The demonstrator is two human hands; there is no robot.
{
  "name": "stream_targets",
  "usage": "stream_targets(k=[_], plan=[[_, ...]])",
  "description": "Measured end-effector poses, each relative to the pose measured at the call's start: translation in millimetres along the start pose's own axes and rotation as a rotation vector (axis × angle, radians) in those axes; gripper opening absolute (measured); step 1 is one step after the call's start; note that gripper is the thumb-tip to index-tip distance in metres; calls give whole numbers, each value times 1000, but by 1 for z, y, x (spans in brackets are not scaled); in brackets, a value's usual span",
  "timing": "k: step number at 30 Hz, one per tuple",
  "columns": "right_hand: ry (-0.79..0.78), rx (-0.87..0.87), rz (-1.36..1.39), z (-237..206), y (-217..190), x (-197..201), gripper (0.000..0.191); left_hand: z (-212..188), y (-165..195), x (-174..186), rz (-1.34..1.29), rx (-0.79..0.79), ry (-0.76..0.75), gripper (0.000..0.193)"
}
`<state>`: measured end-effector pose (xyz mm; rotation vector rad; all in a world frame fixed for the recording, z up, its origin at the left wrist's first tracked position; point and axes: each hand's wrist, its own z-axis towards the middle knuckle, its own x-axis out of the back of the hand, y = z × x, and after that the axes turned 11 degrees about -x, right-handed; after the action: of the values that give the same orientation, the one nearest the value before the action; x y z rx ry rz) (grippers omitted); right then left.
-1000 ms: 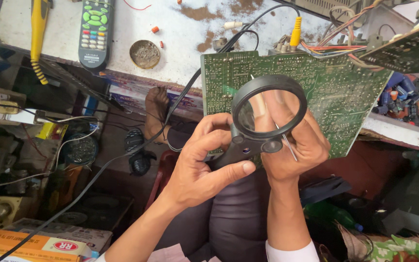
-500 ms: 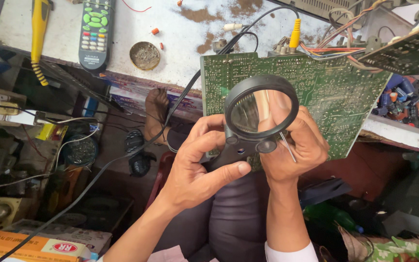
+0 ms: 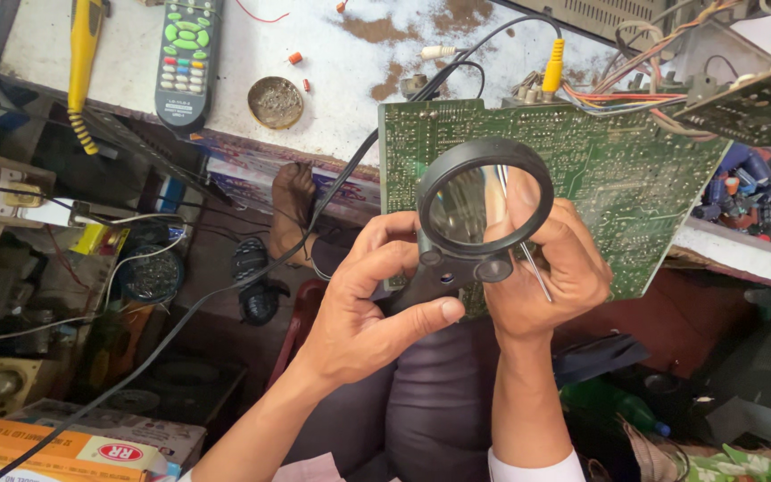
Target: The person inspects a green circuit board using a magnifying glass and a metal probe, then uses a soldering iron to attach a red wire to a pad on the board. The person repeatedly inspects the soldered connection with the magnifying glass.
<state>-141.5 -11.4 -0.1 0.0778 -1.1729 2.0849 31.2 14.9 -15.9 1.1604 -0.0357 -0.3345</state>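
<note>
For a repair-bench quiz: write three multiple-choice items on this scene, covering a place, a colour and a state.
1. Where does the remote control lie?
A. on the white bench top
B. on the person's lap
C. under the board

2. What colour is the circuit board?
A. blue
B. green
C. red

3. How is the magnifying glass held?
A. lying on the floor
B. hanging from a cable
C. gripped by its handle in the left hand

Answers: 1 A, it rests on the bench top beside a small round tin. 2 B, its surface is green. 3 C, the left fingers wrap the black handle.
</note>
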Motion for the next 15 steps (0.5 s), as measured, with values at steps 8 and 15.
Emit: stream_targets(k=[8,15], plan=[[9,-1,-14,-1,0,-1,14,-1,-1,0,-28,30,13,38],[-17,40,31,1,3,-1,15,5,5,16,-118,-40,68,31]])
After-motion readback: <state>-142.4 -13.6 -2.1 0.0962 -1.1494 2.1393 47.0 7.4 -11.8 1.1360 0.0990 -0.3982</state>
